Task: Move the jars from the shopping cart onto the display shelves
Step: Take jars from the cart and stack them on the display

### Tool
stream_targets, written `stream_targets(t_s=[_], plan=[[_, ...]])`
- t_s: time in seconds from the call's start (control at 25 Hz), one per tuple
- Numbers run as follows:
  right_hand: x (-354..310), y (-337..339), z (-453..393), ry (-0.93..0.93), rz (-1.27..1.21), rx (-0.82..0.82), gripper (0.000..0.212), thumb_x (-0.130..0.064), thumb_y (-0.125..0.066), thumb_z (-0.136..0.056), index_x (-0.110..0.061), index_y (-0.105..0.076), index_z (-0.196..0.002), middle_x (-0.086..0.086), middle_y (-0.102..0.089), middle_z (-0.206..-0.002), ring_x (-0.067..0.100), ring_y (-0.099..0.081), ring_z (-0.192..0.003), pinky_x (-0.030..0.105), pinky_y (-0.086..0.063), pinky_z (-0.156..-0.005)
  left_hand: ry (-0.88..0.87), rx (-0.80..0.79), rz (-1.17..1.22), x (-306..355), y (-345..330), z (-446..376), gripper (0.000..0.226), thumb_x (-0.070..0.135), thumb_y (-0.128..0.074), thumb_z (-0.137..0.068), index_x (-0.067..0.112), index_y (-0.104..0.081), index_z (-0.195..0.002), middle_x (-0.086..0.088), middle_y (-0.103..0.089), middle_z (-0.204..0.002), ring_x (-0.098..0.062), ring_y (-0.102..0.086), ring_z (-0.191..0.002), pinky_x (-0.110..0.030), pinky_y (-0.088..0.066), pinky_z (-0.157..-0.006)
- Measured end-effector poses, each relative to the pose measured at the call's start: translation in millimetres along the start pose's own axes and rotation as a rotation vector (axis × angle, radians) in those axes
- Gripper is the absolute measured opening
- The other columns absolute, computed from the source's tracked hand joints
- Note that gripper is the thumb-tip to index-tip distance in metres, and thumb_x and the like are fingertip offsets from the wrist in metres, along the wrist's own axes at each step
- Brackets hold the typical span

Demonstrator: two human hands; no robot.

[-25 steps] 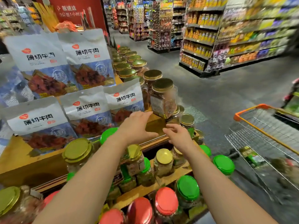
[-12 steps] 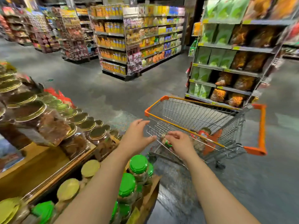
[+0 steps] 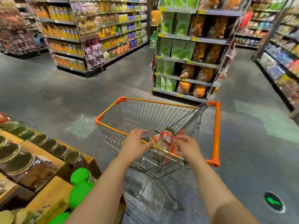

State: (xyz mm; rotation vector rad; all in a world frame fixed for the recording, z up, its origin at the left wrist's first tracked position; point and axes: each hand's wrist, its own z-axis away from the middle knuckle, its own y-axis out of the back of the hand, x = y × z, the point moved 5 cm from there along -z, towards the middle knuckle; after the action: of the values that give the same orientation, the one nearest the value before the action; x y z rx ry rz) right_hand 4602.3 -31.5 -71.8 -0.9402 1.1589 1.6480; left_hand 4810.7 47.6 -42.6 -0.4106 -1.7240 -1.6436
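Head view, shopping cart [image 3: 216, 131]: a wire basket with orange rim trim and an orange handle stood on the grey floor just right of the display shelves.
Head view, jars [image 3: 163, 139]: two clear jars with red-and-white labels lay in the near end of the cart basket, close together; one showed a dark lid. Their contents could not be told through the blur.
Head view, left hand [image 3: 136, 145]: it reached over the near orange rim of the cart, fingers extended and loosely spread, palm down, fingertips near the jars. Contact with a jar could not be told.
Head view, right hand [image 3: 186, 147]: it was over the same rim, just right of the jars, fingers loosely curved with the tips at the labelled jar. Whether it gripped the jar could not be told.
Head view, display shelves [image 3: 48, 188]: wooden tiers at lower left carried rows of gold-lidded jars [image 3: 17, 160] above and green-lidded jars [image 3: 79, 175] on the lowest edge.
Head view, background: store racks [image 3: 186, 50] with green and orange bags stood beyond the cart.
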Motion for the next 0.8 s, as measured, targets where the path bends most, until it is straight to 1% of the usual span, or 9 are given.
stream_targets(t_s=[0.2,0.28,0.4,0.48,0.56,0.64,0.68,0.72,0.8], plan=[[4,-18,-96,-0.054,0.030,0.038,0.006,-0.022,-0.070,-0.085,-0.026,-0.068,-0.081,0.000,-0.066,-0.089,0.023,-0.063,-0.094,0.048,-0.052,-0.093,0.026,-0.050,0.020,-21,-14,-103,0.061,0.045,-0.073,-0.084,0.022,-0.053,-0.138,-0.002,-0.052,-0.136,-0.019,-0.053,-0.122,-0.033,-0.042,-0.103],[9,-25,-135,-0.102,0.047,0.068,0.006,-0.027,-0.071,-0.085,-0.023,-0.070,-0.090,0.000,-0.068,-0.095,0.021,-0.063,-0.095,0.047,-0.053,-0.092,0.043,-0.090,0.016,-31,-21,-152,0.060,0.045,-0.072,-0.084,0.022,-0.054,-0.137,-0.002,-0.052,-0.137,-0.020,-0.053,-0.123,-0.033,-0.043,-0.102],[26,-33,-178,-0.195,0.092,0.092,0.029,-0.030,-0.072,-0.086,-0.011,-0.070,-0.108,0.005,-0.069,-0.095,0.022,-0.064,-0.089,0.043,-0.054,-0.087,0.089,-0.175,0.036,-42,-41,-206,0.060,0.044,-0.073,-0.083,0.023,-0.055,-0.136,-0.004,-0.055,-0.138,-0.021,-0.055,-0.123,-0.035,-0.048,-0.100],[42,-36,-205,-0.246,0.150,0.092,0.039,-0.035,-0.072,-0.086,-0.008,-0.068,-0.113,0.008,-0.070,-0.099,0.025,-0.065,-0.093,0.047,-0.054,-0.089,0.124,-0.228,0.049,-53,-59,-236,0.060,0.042,-0.074,-0.083,0.022,-0.055,-0.136,-0.002,-0.057,-0.137,-0.017,-0.060,-0.114,-0.028,-0.049,-0.090],[59,-39,-229,-0.330,0.160,0.084,0.040,-0.036,-0.070,-0.087,-0.011,-0.066,-0.118,0.005,-0.071,-0.104,0.026,-0.067,-0.096,0.045,-0.055,-0.089,0.137,-0.287,0.033,-63,-79,-261,0.059,0.041,-0.072,-0.086,0.020,-0.053,-0.138,0.001,-0.061,-0.131,-0.008,-0.059,-0.091,-0.020,-0.044,-0.072],[77,-44,-254,-0.399,0.165,0.069,0.041,-0.034,-0.068,-0.089,-0.013,-0.060,-0.123,0.005,-0.072,-0.098,0.026,-0.069,-0.086,0.038,-0.057,-0.077,0.151,-0.327,0.011,-76,-102,-282,0.054,0.036,-0.071,-0.087,0.018,-0.056,-0.135,0.000,-0.067,-0.117,-0.006,-0.053,-0.077,-0.022,-0.041,-0.064],[86,-49,-266,-0.424,0.163,0.051,0.044,-0.033,-0.068,-0.089,-0.012,-0.058,-0.126,0.006,-0.072,-0.099,0.025,-0.067,-0.083,0.036,-0.055,-0.074,0.168,-0.353,0.004,-84,-114,-291,0.050,0.035,-0.072,-0.087,0.018,-0.058,-0.132,0.000,-0.068,-0.111,-0.008,-0.055,-0.075,-0.025,-0.045,-0.066],[101,-54,-285,-0.457,0.172,0.036,0.050,-0.034,-0.070,-0.088,-0.010,-0.055,-0.129,0.009,-0.071,-0.106,0.025,-0.066,-0.087,0.037,-0.054,-0.078,0.186,-0.382,-0.005,-93,-130,-303,0.047,0.035,-0.072,-0.087,0.020,-0.060,-0.129,-0.003,-0.070,-0.111,-0.013,-0.060,-0.078,-0.026,-0.048,-0.071],[128,-67,-323,-0.489,0.211,0.013,0.063,-0.037,-0.071,-0.086,-0.007,-0.049,-0.137,0.012,-0.067,-0.118,0.025,-0.063,-0.096,0.035,-0.051,-0.084,0.245,-0.430,-0.022,-114,-164,-325,0.048,0.041,-0.073,-0.084,0.022,-0.061,-0.127,-0.005,-0.068,-0.120,-0.022,-0.066,-0.097,-0.028,-0.051,-0.083]])
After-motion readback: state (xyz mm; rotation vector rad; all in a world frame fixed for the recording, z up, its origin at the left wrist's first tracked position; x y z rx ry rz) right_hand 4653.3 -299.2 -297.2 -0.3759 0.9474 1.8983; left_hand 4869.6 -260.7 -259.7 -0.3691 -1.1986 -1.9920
